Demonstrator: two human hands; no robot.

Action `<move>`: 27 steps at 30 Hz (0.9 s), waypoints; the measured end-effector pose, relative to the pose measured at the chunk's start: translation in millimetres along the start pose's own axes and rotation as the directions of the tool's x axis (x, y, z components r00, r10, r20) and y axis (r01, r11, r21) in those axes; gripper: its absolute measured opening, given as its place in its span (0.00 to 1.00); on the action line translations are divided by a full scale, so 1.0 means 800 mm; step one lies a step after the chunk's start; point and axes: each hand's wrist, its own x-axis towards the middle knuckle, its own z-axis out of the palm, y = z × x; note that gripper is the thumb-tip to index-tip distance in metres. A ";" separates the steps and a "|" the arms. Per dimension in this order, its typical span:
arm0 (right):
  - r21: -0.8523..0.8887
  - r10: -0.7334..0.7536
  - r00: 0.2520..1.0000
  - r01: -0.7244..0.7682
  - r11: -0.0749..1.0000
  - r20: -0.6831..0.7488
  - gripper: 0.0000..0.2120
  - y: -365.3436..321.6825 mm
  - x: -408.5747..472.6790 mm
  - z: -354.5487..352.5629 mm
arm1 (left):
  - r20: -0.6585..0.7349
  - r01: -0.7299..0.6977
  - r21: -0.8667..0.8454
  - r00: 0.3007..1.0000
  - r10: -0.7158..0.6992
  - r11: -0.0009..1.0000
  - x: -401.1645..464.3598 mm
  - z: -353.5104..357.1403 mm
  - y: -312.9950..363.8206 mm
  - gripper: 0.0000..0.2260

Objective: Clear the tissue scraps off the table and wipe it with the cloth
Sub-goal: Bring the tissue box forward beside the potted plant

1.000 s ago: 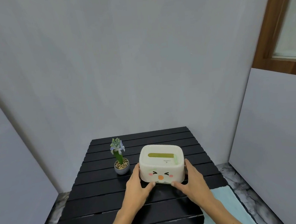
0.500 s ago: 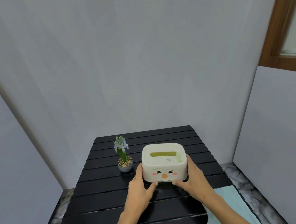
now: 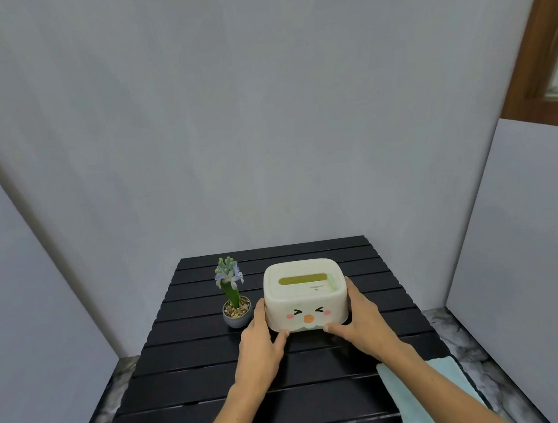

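Head view: I have both hands on one cream tissue box (image 3: 305,294) with a cartoon face. My left hand (image 3: 259,350) cups its left side, thumb along the lower front edge; my right hand (image 3: 362,320) cups its right side, thumb also on the lower front edge. Both hands are curled partway round the box, gripping it between them, and its base seems to sit on the table (image 3: 189,373), though I cannot tell for sure.

One cloth (image 3: 432,394), pale blue, lies on the table behind my right hand, beside and under that forearm, at the near right corner. It is well apart from my left hand.

One small pot plant (image 3: 234,299) stands just beyond my left hand's fingertips, close beside the box's left side.

I count two hands, one box, one cloth, one plant. I see no tissue scraps on the dark slats.
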 end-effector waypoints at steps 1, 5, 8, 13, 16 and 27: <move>0.000 -0.003 1.000 0.003 1.000 0.001 0.45 0.000 0.003 0.000 | -0.003 0.003 0.003 1.000 -0.003 1.000 0.003 0.001 0.000 0.33; -0.010 0.008 1.000 -0.008 1.000 -0.004 0.49 0.003 0.014 0.003 | -0.013 0.008 0.019 1.000 -0.008 1.000 0.013 0.006 -0.002 0.34; -0.006 -0.012 1.000 0.012 1.000 -0.008 0.47 0.003 0.019 0.005 | -0.029 0.014 0.024 0.999 -0.013 1.000 0.016 0.009 -0.004 0.34; -0.016 -0.030 0.999 0.029 0.999 -0.014 0.45 0.001 0.023 0.007 | -0.045 0.012 0.025 0.999 -0.011 1.000 0.021 0.009 -0.007 0.33; -0.024 -0.023 1.000 0.022 0.999 -0.006 0.44 -0.002 0.027 0.008 | -0.053 0.016 0.023 0.998 -0.015 1.000 0.021 0.008 -0.006 0.32; -0.021 -0.039 0.999 0.039 0.999 -0.019 0.43 0.001 0.030 0.012 | -0.052 0.015 0.033 0.999 -0.013 0.999 0.021 0.010 -0.006 0.32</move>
